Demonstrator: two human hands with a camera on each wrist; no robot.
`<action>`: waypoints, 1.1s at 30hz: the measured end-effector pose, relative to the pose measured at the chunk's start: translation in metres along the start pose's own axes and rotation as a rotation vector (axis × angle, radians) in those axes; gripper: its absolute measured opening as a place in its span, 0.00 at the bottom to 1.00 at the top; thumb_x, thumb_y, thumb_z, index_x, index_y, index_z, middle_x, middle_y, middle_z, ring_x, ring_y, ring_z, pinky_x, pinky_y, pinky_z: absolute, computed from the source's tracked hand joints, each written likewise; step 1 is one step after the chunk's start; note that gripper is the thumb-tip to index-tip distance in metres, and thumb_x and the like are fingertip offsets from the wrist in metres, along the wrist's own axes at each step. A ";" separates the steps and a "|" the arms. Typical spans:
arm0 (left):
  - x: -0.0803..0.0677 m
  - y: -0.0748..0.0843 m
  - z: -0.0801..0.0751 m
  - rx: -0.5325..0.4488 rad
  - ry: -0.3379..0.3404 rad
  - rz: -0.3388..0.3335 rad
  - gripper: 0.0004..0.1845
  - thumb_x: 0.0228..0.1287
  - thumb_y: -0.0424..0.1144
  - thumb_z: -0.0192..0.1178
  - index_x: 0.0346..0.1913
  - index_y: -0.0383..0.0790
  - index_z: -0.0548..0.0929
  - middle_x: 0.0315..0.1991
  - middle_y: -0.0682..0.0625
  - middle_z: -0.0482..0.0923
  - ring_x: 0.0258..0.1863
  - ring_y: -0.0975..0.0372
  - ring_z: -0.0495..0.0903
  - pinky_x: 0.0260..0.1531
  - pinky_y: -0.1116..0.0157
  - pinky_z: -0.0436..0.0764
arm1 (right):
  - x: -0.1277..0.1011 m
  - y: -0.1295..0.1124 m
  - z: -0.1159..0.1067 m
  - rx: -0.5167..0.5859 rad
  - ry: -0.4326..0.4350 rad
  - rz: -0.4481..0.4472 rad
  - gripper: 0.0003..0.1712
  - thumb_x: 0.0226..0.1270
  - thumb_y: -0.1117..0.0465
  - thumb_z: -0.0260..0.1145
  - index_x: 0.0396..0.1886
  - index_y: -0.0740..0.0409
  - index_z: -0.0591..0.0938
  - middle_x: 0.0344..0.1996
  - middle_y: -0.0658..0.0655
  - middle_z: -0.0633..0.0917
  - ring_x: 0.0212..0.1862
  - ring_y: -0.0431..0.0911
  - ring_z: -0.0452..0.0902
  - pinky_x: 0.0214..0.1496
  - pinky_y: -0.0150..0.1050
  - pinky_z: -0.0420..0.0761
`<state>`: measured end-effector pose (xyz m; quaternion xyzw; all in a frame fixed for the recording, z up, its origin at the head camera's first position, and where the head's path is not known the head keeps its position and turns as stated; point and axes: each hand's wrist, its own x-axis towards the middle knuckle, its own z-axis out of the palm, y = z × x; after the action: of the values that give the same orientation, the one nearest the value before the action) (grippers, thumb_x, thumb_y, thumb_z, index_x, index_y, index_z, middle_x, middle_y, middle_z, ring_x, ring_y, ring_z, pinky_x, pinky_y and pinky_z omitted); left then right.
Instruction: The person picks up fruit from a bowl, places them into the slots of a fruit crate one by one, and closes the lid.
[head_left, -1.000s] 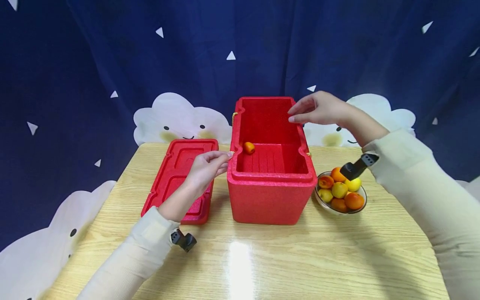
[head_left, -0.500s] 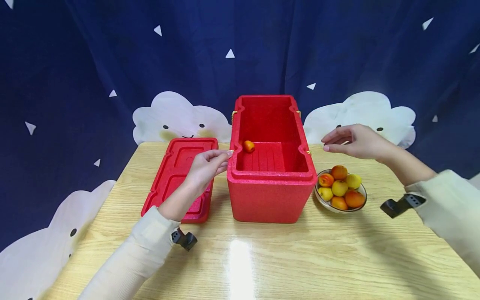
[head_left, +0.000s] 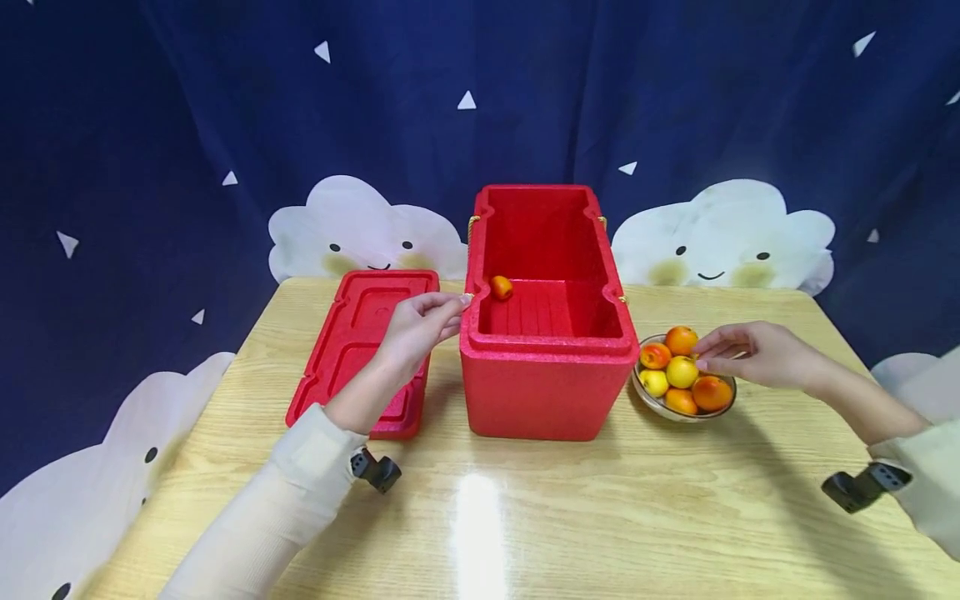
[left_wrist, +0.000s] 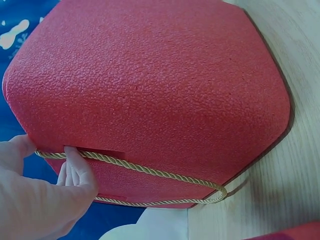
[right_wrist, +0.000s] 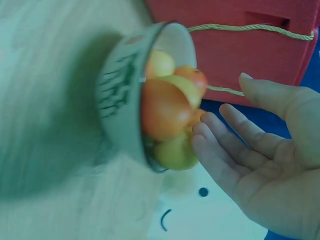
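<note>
A red foam box (head_left: 536, 400) stands uncovered on the table, with one orange-coloured fruit (head_left: 501, 287) inside by its left wall. My left hand (head_left: 408, 337) holds the box's left rim. In the left wrist view its thumb lies at the rim's edge and a finger is by the gold rope (left_wrist: 150, 171) on the box's side. To the right of the box, a white bowl (right_wrist: 120, 95) with a dark rim and green markings is filled with several yellow and orange fruits (head_left: 682, 372). My right hand (head_left: 765, 354) hovers at the bowl's right side, fingers spread toward the fruit, holding nothing.
The box's red lid (head_left: 352, 367) lies flat on the wooden table (head_left: 585, 525), left of the box and beneath my left forearm. A dark blue curtain (head_left: 397, 92) with white clouds hangs behind the table.
My right hand has moved from above the box's right rim, rightward and down to the fruit bowl. My left hand has stayed at the left rim. The fruit inside the box stays put.
</note>
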<state>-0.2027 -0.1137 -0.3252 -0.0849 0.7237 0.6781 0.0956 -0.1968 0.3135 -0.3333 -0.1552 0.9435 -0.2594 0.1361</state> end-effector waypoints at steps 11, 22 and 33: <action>0.002 -0.003 0.000 -0.036 -0.002 0.045 0.19 0.66 0.42 0.59 0.56 0.35 0.78 0.54 0.41 0.80 0.41 0.64 0.84 0.57 0.62 0.81 | -0.010 0.018 0.018 -0.018 0.009 -0.010 0.17 0.60 0.58 0.70 0.44 0.66 0.82 0.39 0.58 0.87 0.33 0.24 0.76 0.35 0.25 0.81; 0.000 -0.003 0.000 -0.042 -0.005 0.045 0.19 0.67 0.41 0.57 0.56 0.34 0.77 0.54 0.41 0.80 0.38 0.67 0.84 0.58 0.61 0.80 | -0.014 0.024 0.027 -0.051 0.060 -0.066 0.22 0.51 0.57 0.76 0.43 0.65 0.83 0.38 0.57 0.86 0.35 0.24 0.75 0.38 0.26 0.82; 0.001 -0.003 0.001 -0.021 -0.003 0.029 0.20 0.66 0.43 0.59 0.57 0.37 0.78 0.55 0.42 0.80 0.47 0.60 0.84 0.59 0.61 0.80 | -0.016 0.028 0.029 -0.060 0.091 -0.084 0.22 0.49 0.57 0.77 0.42 0.63 0.83 0.37 0.56 0.86 0.35 0.24 0.75 0.39 0.25 0.82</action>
<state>-0.2032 -0.1133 -0.3282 -0.0745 0.7175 0.6872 0.0862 -0.1787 0.3295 -0.3693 -0.1866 0.9487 -0.2435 0.0771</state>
